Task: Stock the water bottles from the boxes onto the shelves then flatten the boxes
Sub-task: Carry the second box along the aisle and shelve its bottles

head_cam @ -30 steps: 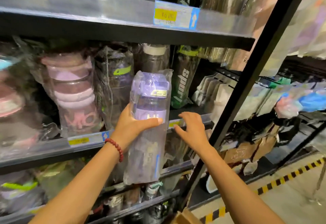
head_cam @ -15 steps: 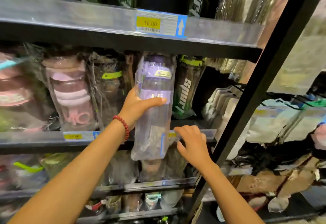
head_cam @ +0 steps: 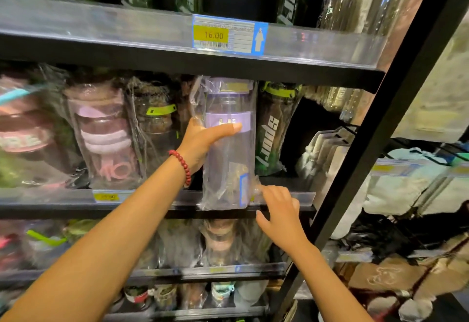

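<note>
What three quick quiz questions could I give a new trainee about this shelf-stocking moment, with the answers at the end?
1. True or false: the left hand grips the purple bottle around its middle.
2. What price shows on the yellow tag on the upper shelf edge?
3. Where are the right hand's fingers? A) on the bottle's lid B) by the bottle's wrapped bottom corner at the shelf lip C) on the green sport bottle

Key: 1 true. 2 16.00. 3 B.
</note>
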Action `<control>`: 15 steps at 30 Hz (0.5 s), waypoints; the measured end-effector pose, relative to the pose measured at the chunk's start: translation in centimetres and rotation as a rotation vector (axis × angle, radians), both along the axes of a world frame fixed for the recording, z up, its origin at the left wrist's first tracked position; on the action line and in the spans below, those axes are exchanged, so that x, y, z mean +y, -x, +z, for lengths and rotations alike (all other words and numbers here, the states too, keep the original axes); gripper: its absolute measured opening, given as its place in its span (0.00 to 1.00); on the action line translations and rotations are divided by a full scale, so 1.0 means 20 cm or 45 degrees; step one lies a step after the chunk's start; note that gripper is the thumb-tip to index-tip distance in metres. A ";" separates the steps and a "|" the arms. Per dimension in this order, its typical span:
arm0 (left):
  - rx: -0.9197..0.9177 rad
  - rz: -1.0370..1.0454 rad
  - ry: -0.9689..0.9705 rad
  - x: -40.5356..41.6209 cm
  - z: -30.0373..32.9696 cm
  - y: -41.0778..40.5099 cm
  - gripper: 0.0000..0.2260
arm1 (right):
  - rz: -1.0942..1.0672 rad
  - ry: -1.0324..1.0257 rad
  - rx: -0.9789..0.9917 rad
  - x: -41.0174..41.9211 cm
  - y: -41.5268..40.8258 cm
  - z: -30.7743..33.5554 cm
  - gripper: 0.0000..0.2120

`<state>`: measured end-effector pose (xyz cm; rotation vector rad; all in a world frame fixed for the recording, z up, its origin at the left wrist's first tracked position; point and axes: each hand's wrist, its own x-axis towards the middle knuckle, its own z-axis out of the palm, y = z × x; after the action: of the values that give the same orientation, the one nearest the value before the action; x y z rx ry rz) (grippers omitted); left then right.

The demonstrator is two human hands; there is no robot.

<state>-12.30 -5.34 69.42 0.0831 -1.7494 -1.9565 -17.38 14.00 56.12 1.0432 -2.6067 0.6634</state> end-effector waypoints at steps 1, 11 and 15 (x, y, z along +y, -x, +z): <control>0.003 -0.001 -0.001 0.01 0.00 0.00 0.50 | 0.013 0.009 0.000 0.01 0.00 -0.01 0.23; 0.080 0.033 0.016 0.01 -0.03 0.09 0.26 | -0.069 -0.014 0.150 0.11 0.04 -0.03 0.24; 0.083 0.075 0.047 0.02 -0.06 0.09 0.26 | -0.076 0.019 0.080 0.09 0.04 -0.03 0.23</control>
<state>-14.12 -5.03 68.31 0.0572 -1.7215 -1.8633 -18.26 15.88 55.49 0.9616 -2.5643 0.6249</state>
